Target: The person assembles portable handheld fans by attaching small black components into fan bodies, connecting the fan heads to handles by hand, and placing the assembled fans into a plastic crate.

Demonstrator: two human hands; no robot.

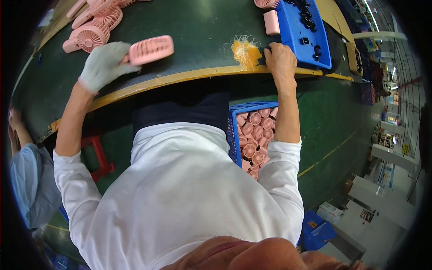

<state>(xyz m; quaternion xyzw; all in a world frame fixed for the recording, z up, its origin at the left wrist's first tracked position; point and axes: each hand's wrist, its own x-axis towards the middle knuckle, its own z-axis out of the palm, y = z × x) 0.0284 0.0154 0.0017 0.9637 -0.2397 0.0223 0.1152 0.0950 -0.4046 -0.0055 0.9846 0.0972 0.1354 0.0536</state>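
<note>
My left hand, in a whitish glove, is closed around one end of a pink handheld fan and holds it over the near part of the table. The fan's slatted head points to the right; the gripped end is hidden by the glove. My right hand is bare, with its fingers curled at the table's front edge, beside the blue tray. Whatever those fingers may hold is hidden. Just left of that hand, an orange patch with clear, crinkled strands around it lies on the table.
Several pink fans are piled at the far left. A pink case-like part stands by the tray, which holds small black parts. Below the table edge, a blue crate holds more pink fans. Another person's sleeve shows at left.
</note>
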